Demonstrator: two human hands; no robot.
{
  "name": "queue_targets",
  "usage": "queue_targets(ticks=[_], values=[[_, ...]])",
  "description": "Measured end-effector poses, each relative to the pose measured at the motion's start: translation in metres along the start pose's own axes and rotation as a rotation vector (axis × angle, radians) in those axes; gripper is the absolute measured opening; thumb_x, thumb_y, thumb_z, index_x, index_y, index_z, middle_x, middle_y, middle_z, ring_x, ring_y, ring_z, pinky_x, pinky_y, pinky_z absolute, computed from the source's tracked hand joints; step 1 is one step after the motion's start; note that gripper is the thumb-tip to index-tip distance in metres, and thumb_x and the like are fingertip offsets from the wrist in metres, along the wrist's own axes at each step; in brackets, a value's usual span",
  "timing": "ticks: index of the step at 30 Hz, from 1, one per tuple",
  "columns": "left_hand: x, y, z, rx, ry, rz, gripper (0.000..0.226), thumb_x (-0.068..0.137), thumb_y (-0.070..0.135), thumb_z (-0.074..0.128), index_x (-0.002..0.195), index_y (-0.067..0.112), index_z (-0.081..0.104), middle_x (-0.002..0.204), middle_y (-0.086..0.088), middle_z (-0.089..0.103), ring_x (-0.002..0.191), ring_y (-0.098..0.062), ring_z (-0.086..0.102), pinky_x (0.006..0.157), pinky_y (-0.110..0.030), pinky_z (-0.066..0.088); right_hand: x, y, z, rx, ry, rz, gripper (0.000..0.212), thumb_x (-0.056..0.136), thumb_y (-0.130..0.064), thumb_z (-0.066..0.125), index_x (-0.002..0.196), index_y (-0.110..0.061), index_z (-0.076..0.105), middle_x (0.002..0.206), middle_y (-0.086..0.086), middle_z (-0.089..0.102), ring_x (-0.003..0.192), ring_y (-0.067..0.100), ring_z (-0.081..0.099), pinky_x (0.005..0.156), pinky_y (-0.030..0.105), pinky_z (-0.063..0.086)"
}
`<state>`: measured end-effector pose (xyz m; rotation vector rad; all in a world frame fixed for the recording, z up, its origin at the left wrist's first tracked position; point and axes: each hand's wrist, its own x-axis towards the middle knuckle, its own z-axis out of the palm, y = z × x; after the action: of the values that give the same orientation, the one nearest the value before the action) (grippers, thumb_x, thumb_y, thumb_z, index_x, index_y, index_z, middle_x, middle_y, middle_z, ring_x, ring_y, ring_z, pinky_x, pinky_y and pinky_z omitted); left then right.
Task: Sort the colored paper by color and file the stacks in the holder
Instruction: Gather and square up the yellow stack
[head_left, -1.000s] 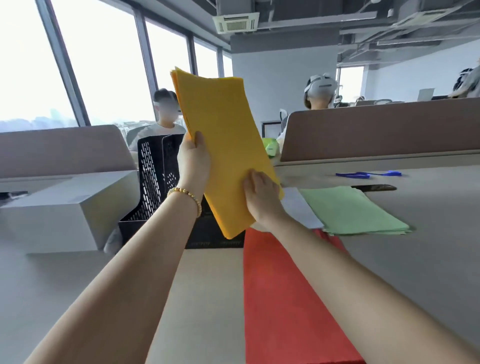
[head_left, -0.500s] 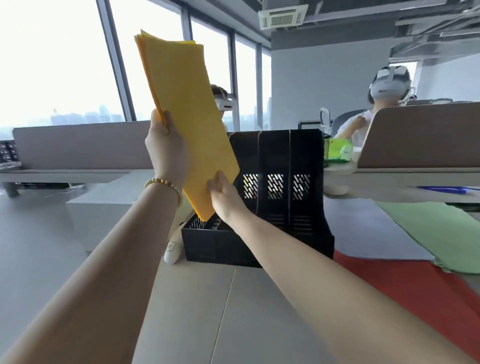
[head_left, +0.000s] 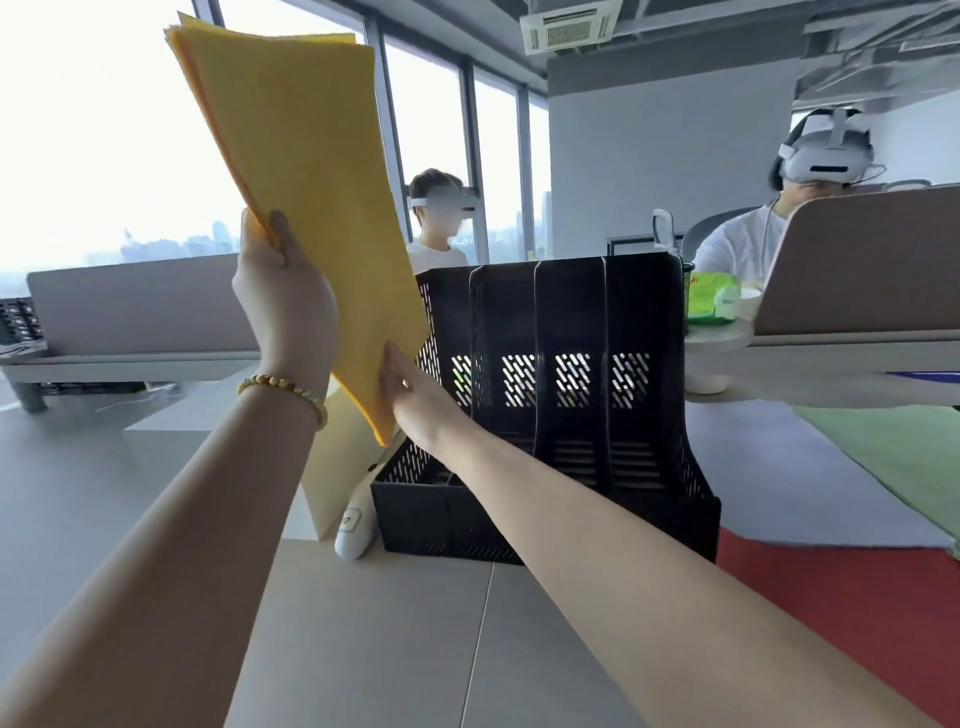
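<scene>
Yellow stack (head_left: 306, 208) lifted nearer holder (head_left: 561, 405) (both hands gripping).

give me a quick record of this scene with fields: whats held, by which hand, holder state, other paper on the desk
held: yellow paper stack, tilted, lower corner above the holder's left end
left hand: grips the stack's left edge
right hand: supports the bottom edge
holder: black, upright slots; no paper seen in them
other paper: red, white and green sheets flat on the desk, right of the holder
</scene>
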<state>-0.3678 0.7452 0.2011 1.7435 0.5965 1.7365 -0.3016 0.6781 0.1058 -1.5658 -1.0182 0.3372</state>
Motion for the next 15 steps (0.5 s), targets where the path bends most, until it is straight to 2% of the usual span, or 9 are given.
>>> queue_targets(ticks=[3, 5, 8, 10, 13, 15], values=[[-0.004, -0.005, 0.002, -0.024, -0.021, -0.023, 0.019, 0.102, 0.024, 0.028, 0.091, 0.025, 0.043, 0.065, 0.013, 0.043, 0.047, 0.008, 0.046, 0.047, -0.007, 0.034, -0.001, 0.009, 0.002, -0.008, -0.013, 0.027, 0.045, 0.103, -0.029, 0.028, 0.147, -0.017, 0.026, 0.148, 0.005, 0.037, 0.134, 0.023, 0.037, 0.111, 0.035, 0.028], [-0.01, -0.012, 0.004, -0.037, -0.052, -0.057, 0.022, 0.102, 0.025, 0.028, 0.086, 0.027, 0.043, 0.066, 0.012, 0.045, 0.051, 0.001, 0.046, 0.047, -0.007, 0.034, -0.004, 0.014, 0.0, -0.004, -0.023, 0.067, 0.049, 0.103, -0.03, 0.029, 0.15, -0.022, 0.016, 0.154, 0.001, 0.027, 0.14, 0.019, 0.028, 0.113, 0.03, 0.022], [-0.023, -0.02, 0.013, -0.084, -0.085, -0.099, 0.023, 0.102, 0.025, 0.028, 0.087, 0.03, 0.044, 0.07, 0.016, 0.047, 0.055, 0.003, 0.045, 0.047, -0.003, 0.036, -0.009, 0.023, -0.01, -0.027, -0.036, 0.128, 0.051, 0.104, -0.022, 0.027, 0.151, -0.02, 0.008, 0.156, 0.0, 0.018, 0.142, 0.018, 0.022, 0.108, 0.022, 0.019], [-0.033, -0.03, 0.022, -0.101, -0.102, -0.13, 0.025, 0.103, 0.025, 0.027, 0.085, 0.034, 0.043, 0.07, 0.017, 0.048, 0.054, 0.006, 0.047, 0.046, -0.003, 0.036, -0.012, 0.034, -0.018, -0.091, -0.058, 0.179, 0.054, 0.102, -0.012, 0.025, 0.151, -0.021, 0.003, 0.158, 0.002, 0.012, 0.142, 0.02, 0.022, 0.113, 0.026, 0.019], [-0.046, -0.048, 0.035, -0.099, -0.137, -0.171, 0.023, 0.103, 0.028, 0.025, 0.09, 0.029, 0.045, 0.07, 0.012, 0.05, 0.056, -0.004, 0.046, 0.048, -0.015, 0.038, -0.014, 0.048, -0.027, -0.208, -0.092, 0.257, 0.066, 0.096, 0.001, 0.025, 0.152, -0.024, 0.001, 0.159, 0.001, 0.006, 0.145, 0.021, 0.017, 0.119, 0.032, 0.016], [-0.046, -0.055, 0.039, -0.088, -0.135, -0.178, 0.028, 0.103, 0.029, 0.024, 0.08, 0.035, 0.041, 0.069, 0.012, 0.047, 0.056, -0.006, 0.044, 0.048, -0.018, 0.038, -0.014, 0.053, -0.032, -0.238, -0.11, 0.263, 0.069, 0.093, 0.004, 0.025, 0.152, -0.024, 0.002, 0.159, 0.002, 0.005, 0.146, 0.02, 0.013, 0.118, 0.028, 0.014]])
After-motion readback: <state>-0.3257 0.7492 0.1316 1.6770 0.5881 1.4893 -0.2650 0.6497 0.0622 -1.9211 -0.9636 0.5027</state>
